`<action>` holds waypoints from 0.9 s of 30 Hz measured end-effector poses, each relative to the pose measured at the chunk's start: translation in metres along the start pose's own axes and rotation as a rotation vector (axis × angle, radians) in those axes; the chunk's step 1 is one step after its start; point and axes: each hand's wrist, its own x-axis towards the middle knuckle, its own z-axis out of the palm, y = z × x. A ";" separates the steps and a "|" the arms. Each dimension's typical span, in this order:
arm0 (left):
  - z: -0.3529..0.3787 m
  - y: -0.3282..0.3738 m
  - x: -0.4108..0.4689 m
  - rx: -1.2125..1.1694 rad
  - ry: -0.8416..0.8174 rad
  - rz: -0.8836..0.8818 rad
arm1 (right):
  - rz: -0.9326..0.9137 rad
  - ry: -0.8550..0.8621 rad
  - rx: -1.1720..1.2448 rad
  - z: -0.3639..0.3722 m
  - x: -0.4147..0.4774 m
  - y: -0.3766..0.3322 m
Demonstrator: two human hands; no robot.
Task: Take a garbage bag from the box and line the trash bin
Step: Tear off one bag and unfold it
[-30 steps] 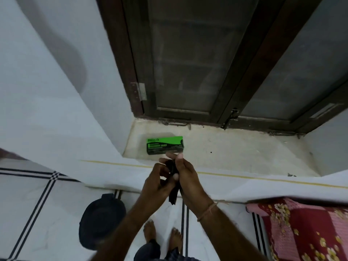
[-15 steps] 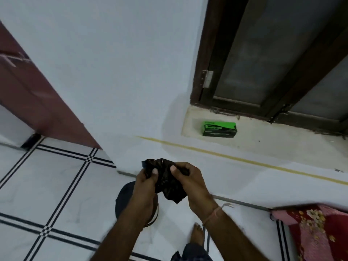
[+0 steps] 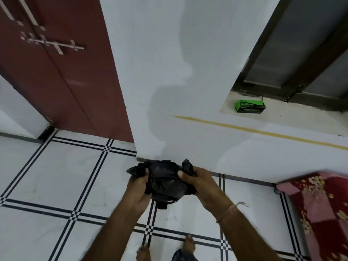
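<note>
bag [image 3: 163, 178] out of box [image 3: 250, 106], left hand [image 3: 138, 187] and right hand [image 3: 199, 182] pinching it crumpled between them, bin [image 3: 162, 201] directly below unlined

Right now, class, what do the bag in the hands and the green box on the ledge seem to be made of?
The garbage bag: thin black plastic film, probably, since it crumples and shows a faint sheen. The green box: likely printed cardboard, with crisp edges and a matte face; too small to be sure.

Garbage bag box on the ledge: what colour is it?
Bright green cardboard box with a black lower band, head view.
</note>
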 end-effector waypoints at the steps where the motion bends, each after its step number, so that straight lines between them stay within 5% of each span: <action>1: -0.005 -0.001 -0.003 -0.012 0.001 -0.001 | -0.020 0.032 0.014 0.005 -0.005 0.002; 6: -0.028 -0.008 -0.015 -0.013 0.041 -0.017 | -0.173 0.130 0.022 0.019 -0.031 0.006; 11: -0.036 -0.015 -0.038 0.542 -0.003 0.219 | -0.296 0.118 -0.121 0.009 -0.048 0.004; 13: -0.022 -0.006 -0.053 0.658 -0.164 0.390 | -0.296 0.031 -0.201 0.008 -0.052 -0.005; 16: 0.007 0.004 -0.058 0.702 -0.492 0.299 | -0.308 -0.074 -0.202 0.008 -0.054 -0.018; 27: 0.026 -0.001 -0.054 0.269 -0.293 0.306 | -0.367 0.115 0.066 0.000 -0.040 -0.025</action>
